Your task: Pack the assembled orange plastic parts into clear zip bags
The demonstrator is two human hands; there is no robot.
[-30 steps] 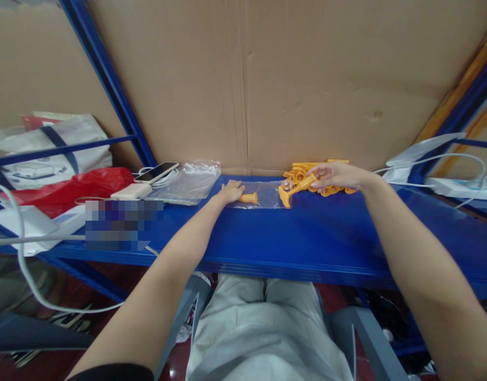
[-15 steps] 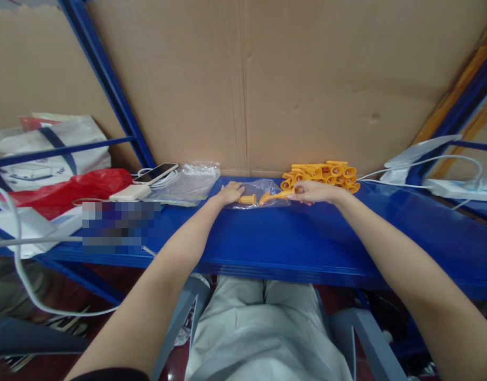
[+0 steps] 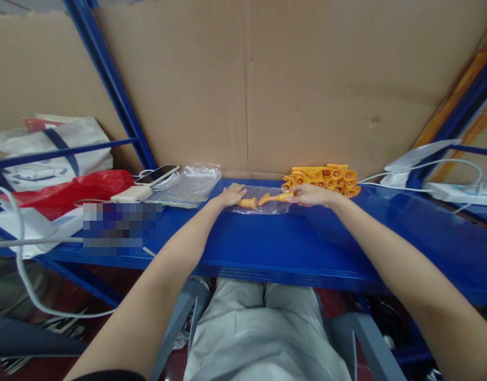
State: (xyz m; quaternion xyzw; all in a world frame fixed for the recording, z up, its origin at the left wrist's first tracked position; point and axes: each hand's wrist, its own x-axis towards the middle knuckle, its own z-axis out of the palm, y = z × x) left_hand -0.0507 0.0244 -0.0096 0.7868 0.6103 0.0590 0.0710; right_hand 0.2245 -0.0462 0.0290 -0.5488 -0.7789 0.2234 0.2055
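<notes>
Our right hand [image 3: 311, 194] pinches an orange peg [image 3: 275, 198], long axis pointing left into the clear bag [image 3: 263, 205]; left hand [image 3: 230, 196] pins the bag flat on the counter [image 3: 306, 238]

No legible text, label, brand, number or sign is present in the head view. The white bag [image 3: 48, 159] at 9 o'clock carries dark printed marks, but they are too small and blurred to read. A pixelated patch covers part of the worktop [image 3: 306, 238] at 8 o'clock; nothing can be read there. The cardboard [image 3: 306, 79] at 12 o'clock shows no print. The phone [image 3: 156, 174] at 10 o'clock shows a dark screen with no readable characters. The orange parts [image 3: 326, 177] at 1 o'clock bear no visible markings.
</notes>
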